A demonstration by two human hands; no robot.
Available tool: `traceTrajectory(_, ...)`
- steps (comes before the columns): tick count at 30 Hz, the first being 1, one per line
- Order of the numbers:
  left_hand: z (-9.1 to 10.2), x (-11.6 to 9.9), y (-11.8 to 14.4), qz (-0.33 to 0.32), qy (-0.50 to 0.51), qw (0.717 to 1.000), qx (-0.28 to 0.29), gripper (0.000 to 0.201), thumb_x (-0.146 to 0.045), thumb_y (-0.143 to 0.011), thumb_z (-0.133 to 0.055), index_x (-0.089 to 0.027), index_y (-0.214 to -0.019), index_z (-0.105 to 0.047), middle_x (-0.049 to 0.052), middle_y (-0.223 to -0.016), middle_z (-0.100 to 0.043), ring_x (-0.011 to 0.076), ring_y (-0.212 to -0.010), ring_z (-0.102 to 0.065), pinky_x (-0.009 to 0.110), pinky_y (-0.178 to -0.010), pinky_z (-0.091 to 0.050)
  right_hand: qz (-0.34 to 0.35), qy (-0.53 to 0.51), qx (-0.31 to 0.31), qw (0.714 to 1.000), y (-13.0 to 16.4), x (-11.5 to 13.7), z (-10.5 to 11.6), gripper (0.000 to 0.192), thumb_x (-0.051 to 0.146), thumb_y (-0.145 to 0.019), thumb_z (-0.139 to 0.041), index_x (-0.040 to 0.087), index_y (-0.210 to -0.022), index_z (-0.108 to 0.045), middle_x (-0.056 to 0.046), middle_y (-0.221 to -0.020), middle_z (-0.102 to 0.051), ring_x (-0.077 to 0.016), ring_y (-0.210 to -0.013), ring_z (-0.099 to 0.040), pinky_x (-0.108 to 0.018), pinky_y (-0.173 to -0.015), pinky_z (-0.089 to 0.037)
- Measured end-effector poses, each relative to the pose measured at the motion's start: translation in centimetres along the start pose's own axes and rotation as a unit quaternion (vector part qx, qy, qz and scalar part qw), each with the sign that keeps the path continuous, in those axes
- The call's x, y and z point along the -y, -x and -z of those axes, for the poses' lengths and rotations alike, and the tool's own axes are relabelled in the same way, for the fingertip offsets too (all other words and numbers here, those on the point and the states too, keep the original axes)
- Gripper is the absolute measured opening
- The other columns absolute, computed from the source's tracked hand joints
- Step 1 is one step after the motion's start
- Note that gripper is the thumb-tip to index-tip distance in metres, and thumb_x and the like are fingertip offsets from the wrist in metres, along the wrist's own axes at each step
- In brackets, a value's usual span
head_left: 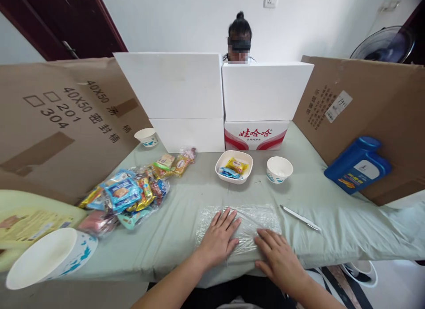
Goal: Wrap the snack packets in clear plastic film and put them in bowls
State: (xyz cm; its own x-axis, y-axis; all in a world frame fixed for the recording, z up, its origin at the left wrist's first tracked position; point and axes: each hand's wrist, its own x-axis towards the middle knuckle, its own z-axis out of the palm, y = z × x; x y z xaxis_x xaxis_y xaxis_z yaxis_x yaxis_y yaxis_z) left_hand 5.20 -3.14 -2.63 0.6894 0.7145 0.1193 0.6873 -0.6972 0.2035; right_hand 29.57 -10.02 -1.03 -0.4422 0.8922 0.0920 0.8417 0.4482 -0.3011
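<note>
on the clear plastic sheet (247, 220), left hand (217, 239) and right hand (280, 258) press flat, fingers spread; sheet lies smoothed, snack bowl (233, 167) beyond it untouched.

Crinkled glossy plastic sheet (247, 222) on matt, smooth cloth table cover (199, 185).

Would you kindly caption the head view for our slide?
Both hands, left and right, press a clear plastic sheet flat on the table.
</note>
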Motion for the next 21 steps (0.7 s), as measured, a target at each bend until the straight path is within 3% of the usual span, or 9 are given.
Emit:
traceTrajectory(3, 0.7, 0.1, -0.2, 0.010, -0.005, 1.000, 0.023, 0.056, -0.039, -0.091, -0.053, -0.028, -0.144, -0.036, 0.005, -0.154, -0.031, 0.0296, -0.143, -0.024, 0.052, -0.113, -0.024, -0.130, -0.071, -0.066, 0.987, 3.2, -2.9, 1.4, 0.023, 0.039, -0.089, -0.053, 0.023, -0.102, -0.061, -0.009, -0.107, -0.064, -0.0250, -0.099, -0.060, -0.042, -0.086, -0.048)
traceTrajectory(7, 2.7, -1.6, -2.4, 0.031, -0.011, 0.999, 0.028, 0.045, -0.031, -0.089, -0.057, -0.022, -0.132, -0.049, 0.010, -0.143, -0.046, 0.0327, -0.134, -0.037, 0.054, -0.108, -0.032, -0.275, -0.213, -0.122, 0.930, 4.1, -5.5, 1.8, 0.034, 0.037, -0.085, -0.051, 0.020, -0.115, -0.051, -0.006, -0.097, -0.064, -0.0162, -0.067, -0.060, -0.034, -0.066, -0.051)
traceTrajectory(12, 3.5, -3.5, -5.5, -0.030, 0.018, 0.999, 0.028, 0.030, -0.016, -0.086, -0.060, -0.019, -0.116, -0.058, 0.008, -0.122, -0.061, 0.0270, -0.117, -0.051, 0.044, -0.098, -0.044, -0.267, -0.343, -0.116, 0.893, 2.4, -6.0, 0.8, 0.046, 0.028, -0.075, -0.052, 0.021, -0.121, -0.047, -0.006, -0.106, -0.063, -0.0109, -0.060, -0.055, -0.032, -0.065, -0.049)
traceTrajectory(15, 2.3, -3.2, -6.2, -0.066, 0.027, 0.997, 0.016, 0.030, -0.014, -0.086, -0.060, -0.020, -0.115, -0.058, 0.007, -0.122, -0.062, 0.0256, -0.113, -0.053, 0.042, -0.095, -0.046, -0.275, -0.396, -0.125, 0.867, 1.7, -5.8, 0.5, 0.047, 0.030, -0.073, -0.056, 0.021, -0.118, -0.047, -0.004, -0.100, -0.063, -0.0092, -0.055, -0.051, -0.031, -0.062, -0.048)
traceTrajectory(18, 1.0, -2.8, -6.6, -0.097, 0.034, 0.995, -0.011, 0.029, -0.017, -0.090, -0.056, -0.021, -0.118, -0.058, 0.007, -0.123, -0.061, 0.0253, -0.116, -0.052, 0.043, -0.096, -0.045, -0.296, -0.479, -0.112, 0.819, 1.4, -5.7, 0.8, 0.049, 0.038, -0.071, -0.060, 0.022, -0.115, -0.046, -0.003, -0.095, -0.062, -0.0089, -0.053, -0.050, -0.028, -0.053, -0.046)
traceTrajectory(21, 0.1, -2.5, -7.0, -0.121, 0.045, 0.991, -0.020, 0.030, -0.021, -0.094, -0.049, -0.023, -0.124, -0.056, 0.006, -0.131, -0.058, 0.0248, -0.126, -0.047, 0.044, -0.103, -0.039, -0.325, -0.528, -0.106, 0.778, 1.1, -5.5, 1.6, 0.056, 0.045, -0.071, -0.061, 0.024, -0.119, -0.042, -0.006, -0.107, -0.059, -0.0094, -0.054, -0.054, -0.024, -0.044, -0.040)
